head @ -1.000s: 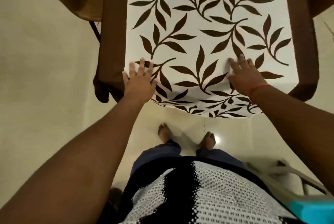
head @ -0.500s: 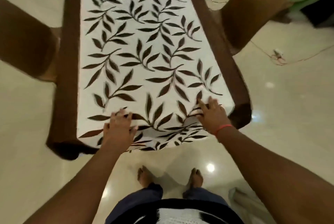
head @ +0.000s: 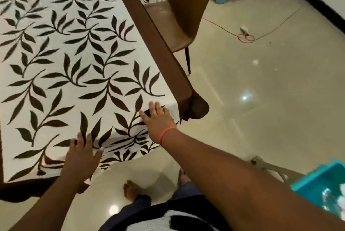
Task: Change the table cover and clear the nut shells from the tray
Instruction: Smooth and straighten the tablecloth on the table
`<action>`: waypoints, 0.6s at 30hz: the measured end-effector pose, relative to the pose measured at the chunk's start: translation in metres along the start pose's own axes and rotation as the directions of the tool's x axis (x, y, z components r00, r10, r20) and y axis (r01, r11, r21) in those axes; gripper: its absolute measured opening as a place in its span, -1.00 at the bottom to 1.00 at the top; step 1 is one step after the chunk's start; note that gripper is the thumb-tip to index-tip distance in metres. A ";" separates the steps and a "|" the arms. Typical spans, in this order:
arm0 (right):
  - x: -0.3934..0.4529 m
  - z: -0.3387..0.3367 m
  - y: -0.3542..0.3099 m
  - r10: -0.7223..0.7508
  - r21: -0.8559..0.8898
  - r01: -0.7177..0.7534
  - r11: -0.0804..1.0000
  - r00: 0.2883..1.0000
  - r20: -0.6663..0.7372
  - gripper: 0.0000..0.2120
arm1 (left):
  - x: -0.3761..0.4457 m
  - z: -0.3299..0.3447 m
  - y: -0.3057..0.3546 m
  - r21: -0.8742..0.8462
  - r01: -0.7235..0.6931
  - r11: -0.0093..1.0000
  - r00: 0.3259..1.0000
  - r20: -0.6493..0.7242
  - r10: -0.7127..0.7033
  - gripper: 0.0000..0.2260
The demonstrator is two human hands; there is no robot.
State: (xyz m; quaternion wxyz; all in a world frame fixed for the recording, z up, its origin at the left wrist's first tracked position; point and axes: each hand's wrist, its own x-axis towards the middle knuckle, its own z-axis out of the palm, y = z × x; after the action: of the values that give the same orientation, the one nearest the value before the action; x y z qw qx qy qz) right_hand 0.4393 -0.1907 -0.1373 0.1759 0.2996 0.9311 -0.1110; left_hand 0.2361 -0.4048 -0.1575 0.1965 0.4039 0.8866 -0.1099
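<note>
- One table cover, white with dark leaf sprigs, lies flat on the brown table; its long axis runs from the near end, by the person, toward the far upper left, out of view.
- The cover's near short edge hangs a little over the table's near end, and the brown tabletop shows as a strip along the cover's right side.
- The left hand rests palm down on the cover at its near edge, fingers straight and slightly spread, gripping nothing.
- The right hand lies flat on the cover near the table's near right corner, fingers straight and close together, thumb out to the left; a thin orange band circles that wrist.
- One teal container sits to the right of the table's near end, partly cut off by the frame edge; pale blurred contents show inside, too unclear to name.
- One tan chair stands tucked against the table's right side.
- Two bare feet stand on the glossy floor just below the table's near end.
- An orange cord lies on the floor right of the chair.
</note>
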 end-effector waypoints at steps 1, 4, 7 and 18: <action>0.001 -0.001 0.003 -0.015 -0.003 0.015 1.000 1.000 -0.007 -0.31 | -0.001 -0.001 0.003 -0.027 0.014 1.000 1.000 0.014 -0.013 -0.32; 0.004 -0.005 0.020 -0.025 0.043 0.028 0.999 0.997 -0.077 -0.38 | -0.004 -0.008 0.015 -0.108 0.040 0.993 0.999 0.039 -0.036 -0.35; 0.007 -0.005 0.047 0.040 0.082 -0.030 0.996 0.991 -0.128 -0.42 | 0.000 -0.016 0.033 -0.018 -0.013 1.000 0.998 0.067 0.015 -0.36; 0.001 0.016 0.078 0.018 0.169 0.013 0.985 0.983 -0.180 -0.38 | 0.028 -0.035 0.111 0.083 -0.037 0.996 0.979 0.202 0.019 -0.33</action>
State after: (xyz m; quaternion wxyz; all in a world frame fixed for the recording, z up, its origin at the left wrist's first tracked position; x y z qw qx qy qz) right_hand 0.4897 -0.1330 -0.1598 0.0644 0.3236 0.9300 -0.1620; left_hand 0.2944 -0.3012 -0.1425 0.2691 0.4113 0.8508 -0.1858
